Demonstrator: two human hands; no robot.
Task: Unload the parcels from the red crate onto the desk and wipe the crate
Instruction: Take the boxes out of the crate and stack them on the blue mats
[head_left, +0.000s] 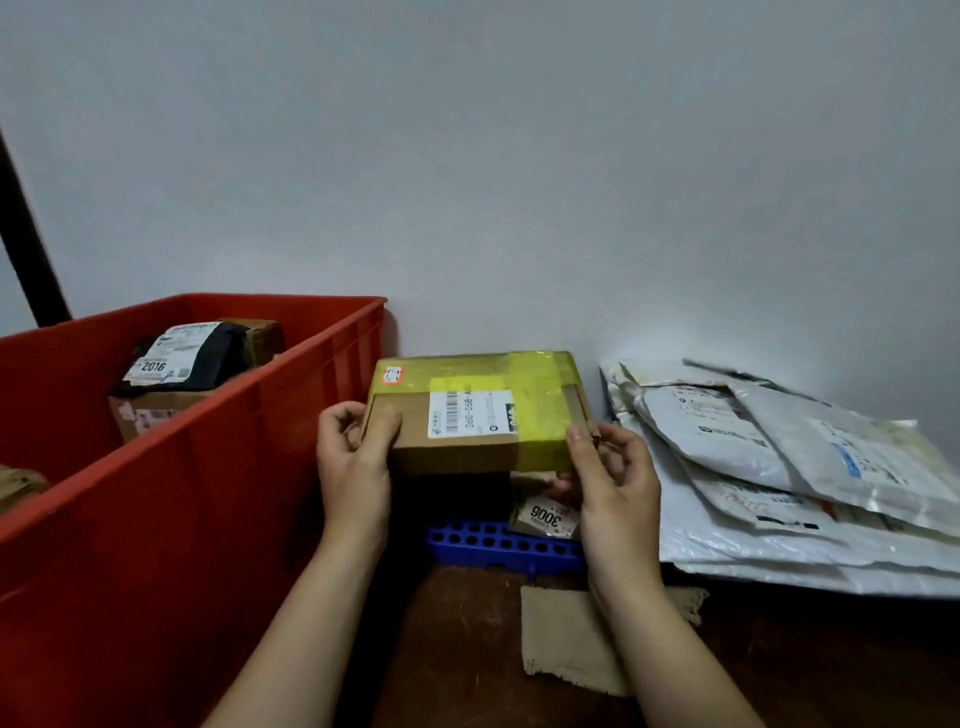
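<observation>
A cardboard parcel with yellow tape (457, 447) sits just right of the red crate (218, 478), atop other parcels on the desk. My left hand (353, 467) grips its left end, thumb on top. My right hand (608, 478) holds its right end, thumb on the taped corner. Inside the crate lie a black bag parcel labelled 2016 (187, 358) over a brown box (150, 410), and another brown parcel (18, 486) at the left edge.
A blue perforated tray (498, 545) and a small parcel labelled 3006 (545, 517) lie under the held box. White and grey mailer bags (779, 467) are piled at right. A tan cloth (566, 639) lies on the dark desk (467, 649) near my right forearm.
</observation>
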